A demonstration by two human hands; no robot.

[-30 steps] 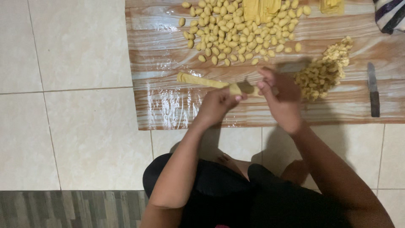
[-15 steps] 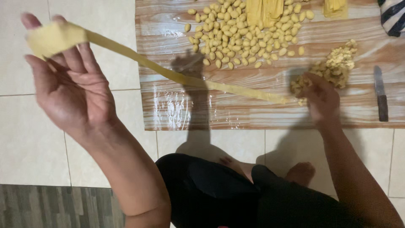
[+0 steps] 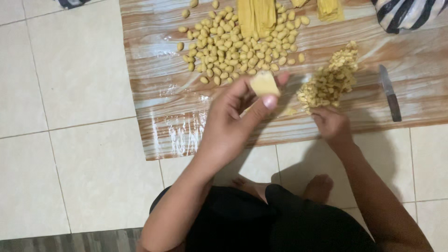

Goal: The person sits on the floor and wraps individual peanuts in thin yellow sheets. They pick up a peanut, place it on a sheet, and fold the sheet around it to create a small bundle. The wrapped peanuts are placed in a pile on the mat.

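My left hand [image 3: 233, 121] is raised above the shiny wood-patterned mat [image 3: 158, 93], pinching the end of a pale yellow dough strip [image 3: 264, 84] between thumb and fingers. My right hand [image 3: 330, 125] rests low on the mat, fingers curled at the near edge of a heap of small cut dough bits [image 3: 330, 81]; whether it holds the strip's other end is hidden. Several rolled, oval dough pieces [image 3: 238, 46] lie spread across the mat's far half.
A knife [image 3: 389, 93] lies on the mat to the right of the heap. Folded yellow dough sheets [image 3: 256, 16] sit at the far edge, striped cloth [image 3: 410, 14] at the top right. Pale floor tiles [image 3: 70, 116] surround the mat; my crossed legs are below.
My left hand swung back from the far left, where it had the strip stretched out long, to above the mat's middle. The strip now shows only as a short end. My right hand stayed by the heap.
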